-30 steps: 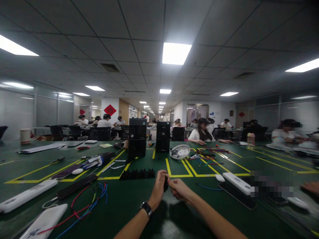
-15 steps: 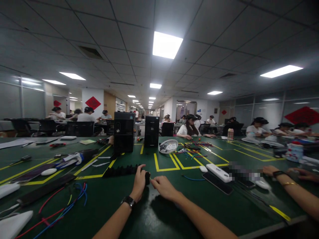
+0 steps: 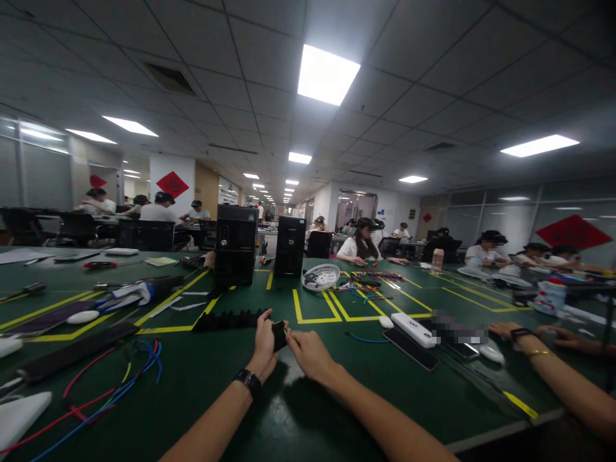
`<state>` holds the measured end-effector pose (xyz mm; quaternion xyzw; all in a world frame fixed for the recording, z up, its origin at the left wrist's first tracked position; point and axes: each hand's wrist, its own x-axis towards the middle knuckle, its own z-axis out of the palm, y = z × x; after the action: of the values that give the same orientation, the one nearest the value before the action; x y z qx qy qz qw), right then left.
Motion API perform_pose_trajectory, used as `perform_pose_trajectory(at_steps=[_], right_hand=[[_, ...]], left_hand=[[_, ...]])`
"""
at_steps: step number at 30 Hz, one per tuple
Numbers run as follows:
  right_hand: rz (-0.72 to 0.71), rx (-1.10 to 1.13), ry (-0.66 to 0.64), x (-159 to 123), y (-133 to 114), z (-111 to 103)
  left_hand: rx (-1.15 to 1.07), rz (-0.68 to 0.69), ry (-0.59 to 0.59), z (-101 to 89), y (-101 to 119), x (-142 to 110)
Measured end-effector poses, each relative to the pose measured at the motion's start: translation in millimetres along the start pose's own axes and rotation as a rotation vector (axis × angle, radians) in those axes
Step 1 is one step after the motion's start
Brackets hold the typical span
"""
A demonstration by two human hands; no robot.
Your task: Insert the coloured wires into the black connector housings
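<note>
My left hand (image 3: 262,351) is closed around a small black block (image 3: 278,336), its thumb side up. Against the block's right side, the fingertips of my right hand (image 3: 310,354) are pinched together. A tiny yellow-green bit, perhaps a wire end, shows between the fingertips and the block; what the right fingers grip is too small to make out. Just beyond my left hand lies a row of black jagged pieces (image 3: 224,321) on the green table (image 3: 269,423).
Two black computer-like towers (image 3: 235,247) stand ahead. A white basket (image 3: 321,277) and coloured wires (image 3: 368,289) lie behind my hands. Loose wires (image 3: 120,385) are at left. A phone (image 3: 410,348) and white power bank (image 3: 412,329) lie right, near another person's arm (image 3: 553,366).
The view has tilted and shifted slightly. The black block has turned so that more of its face shows, with both hands still together at it.
</note>
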<state>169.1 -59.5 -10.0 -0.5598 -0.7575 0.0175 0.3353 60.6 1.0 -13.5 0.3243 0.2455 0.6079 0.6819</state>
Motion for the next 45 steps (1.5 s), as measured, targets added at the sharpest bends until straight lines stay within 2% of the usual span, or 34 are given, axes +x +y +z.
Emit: perform_pose_trajectory(at_steps=[4, 9, 16, 21, 24, 26, 31, 34, 37, 39, 42, 45], right_hand=[[-0.007, 0.062, -0.036, 0.0, -3.0, -2.5], [-0.024, -0.035, -0.051, -6.6, -14.5, 1.4], [-0.032, -0.083, -0.038, -8.6, -4.7, -5.5], [-0.053, -0.010, 0.025, -6.2, -3.6, -6.6], [-0.035, 0.025, 0.091, -3.8, -6.1, -11.9], [-0.028, 0.037, 0.123, -3.8, -6.9, -15.0], [-0.046, -0.064, 0.046, -7.5, -7.2, -7.9], [-0.049, -0.110, 0.011, -7.5, -7.8, -4.8], [-0.037, -0.069, 0.045, -5.7, -8.4, -9.5], [-0.035, -0.008, 0.072, -4.6, -8.0, -12.2], [-0.019, 0.018, 0.072, -3.8, -5.7, -9.2], [-0.029, -0.050, 0.002, -3.9, -3.0, -1.5]], left_hand=[[0.001, 0.041, -0.034, -1.6, 1.9, 2.3], [0.141, 0.138, -0.051, -3.7, 2.0, 3.3], [-0.055, 0.040, -0.106, -2.2, 5.8, 5.5], [0.107, 0.110, -0.058, -9.1, 3.8, 9.5], [0.178, 0.189, -0.102, -10.7, 2.7, 11.3], [0.120, 0.197, -0.126, -7.6, 2.2, 11.0], [-0.063, 0.086, -0.050, -0.2, -0.4, 8.1], [-0.013, 0.094, -0.004, -5.2, 1.0, 9.4], [0.165, 0.203, -0.115, -11.9, 5.2, 11.2], [0.201, 0.242, -0.173, -12.9, 6.8, 11.2], [0.061, 0.191, -0.161, -9.0, 5.0, 10.2], [-0.078, 0.098, -0.100, -4.6, 2.1, 10.3]])
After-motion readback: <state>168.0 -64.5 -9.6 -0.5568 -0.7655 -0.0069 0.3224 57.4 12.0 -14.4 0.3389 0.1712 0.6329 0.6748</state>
